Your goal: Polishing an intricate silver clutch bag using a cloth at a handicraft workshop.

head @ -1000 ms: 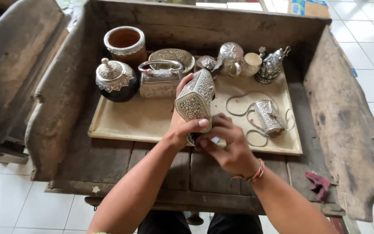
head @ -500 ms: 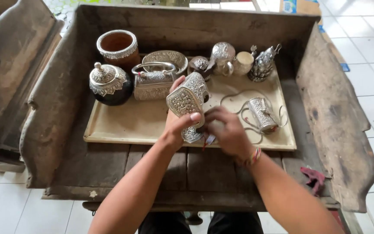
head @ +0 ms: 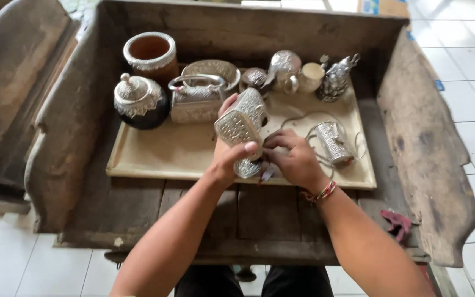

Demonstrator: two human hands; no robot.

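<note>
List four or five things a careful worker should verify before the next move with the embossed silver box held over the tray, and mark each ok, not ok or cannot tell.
1. Grip: left hand wraps the embossed silver box, thumb across its front. Ok.
2. Second hand: right hand touches the box's lower end. Ok.
3. The small part under the right fingers: hidden. Cannot tell.
4. Drop zone: the box is above the cream tray, with bare tray below it. Ok.
5. Neighbours: the silver handled basket behind and the silver cylinder to the right stand close; little room to swing. Not ok.
</note>
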